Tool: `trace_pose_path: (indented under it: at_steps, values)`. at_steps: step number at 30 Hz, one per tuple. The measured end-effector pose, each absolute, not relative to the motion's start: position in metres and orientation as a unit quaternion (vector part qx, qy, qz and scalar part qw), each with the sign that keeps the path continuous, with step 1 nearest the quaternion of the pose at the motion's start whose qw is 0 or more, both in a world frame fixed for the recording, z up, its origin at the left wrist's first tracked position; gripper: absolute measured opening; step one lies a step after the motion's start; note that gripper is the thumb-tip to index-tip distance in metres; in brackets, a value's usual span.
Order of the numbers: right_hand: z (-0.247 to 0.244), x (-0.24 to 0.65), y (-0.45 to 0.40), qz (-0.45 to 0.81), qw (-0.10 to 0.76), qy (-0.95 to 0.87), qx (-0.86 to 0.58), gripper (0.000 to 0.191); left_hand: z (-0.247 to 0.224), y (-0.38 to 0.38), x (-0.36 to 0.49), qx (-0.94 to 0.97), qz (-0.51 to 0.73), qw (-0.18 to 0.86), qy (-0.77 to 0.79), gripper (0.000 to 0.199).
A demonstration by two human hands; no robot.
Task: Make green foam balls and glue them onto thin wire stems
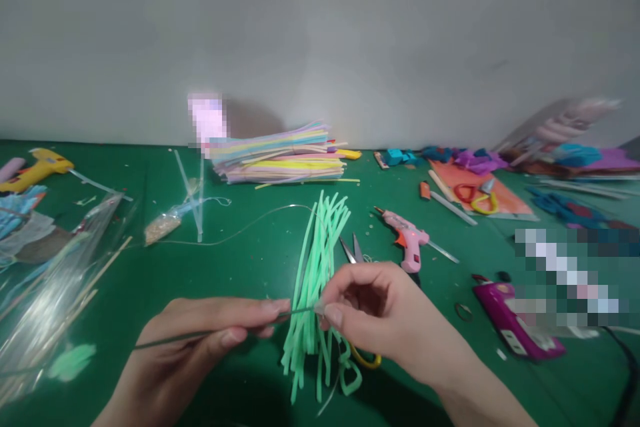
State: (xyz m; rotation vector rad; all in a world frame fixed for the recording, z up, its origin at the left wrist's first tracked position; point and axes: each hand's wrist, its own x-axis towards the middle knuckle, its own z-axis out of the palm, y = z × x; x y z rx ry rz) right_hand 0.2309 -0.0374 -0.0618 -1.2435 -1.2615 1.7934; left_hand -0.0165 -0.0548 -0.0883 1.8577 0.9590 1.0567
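Between the thumb and fingers of my left hand (220, 323) lies a thin dark green stem (175, 340), held nearly level. Its far end meets my right hand (365, 303), whose thumb and forefinger pinch a small whitish piece (319, 307) at the tip; what it is I cannot make out. Under both hands a bundle of mint-green pipe cleaners (320, 247) lies on the table, some bent into loops at the near end. Scissors (353, 250) with yellow handles rest beside the bundle, partly hidden by my right hand.
Pastel pipe cleaners (280, 153) lie against the wall. A pink glue gun (410, 237) and a magenta device (515, 320) stand to the right, a yellow glue gun (37, 170) far left. A thin wire (240, 230) curves across the green table; clear wrapping (65, 280) covers sticks at left.
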Motion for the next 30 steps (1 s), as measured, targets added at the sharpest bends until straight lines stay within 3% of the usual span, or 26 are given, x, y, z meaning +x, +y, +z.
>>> trace_pose_path:
  at_steps: [11, 22, 30]
  values:
    - [-0.059, 0.2335, -0.0364, 0.624, 0.256, -0.545, -0.498, 0.006, -0.0928, -0.0527, -0.0162, 0.724, 0.398, 0.425, 0.37, 0.029]
    - [-0.0618, 0.2288, -0.0379, 0.609, 0.306, -0.559, -0.472, 0.008, -0.0914, -0.0541, -0.0179, 0.747, 0.399, 0.399, 0.353, 0.031]
    - [-0.0583, 0.229, -0.0379, 0.512, 0.339, -0.601, -0.511, 0.01, -0.0884, -0.0545, -0.0164, 0.748, 0.411, 0.376, 0.36, 0.027]
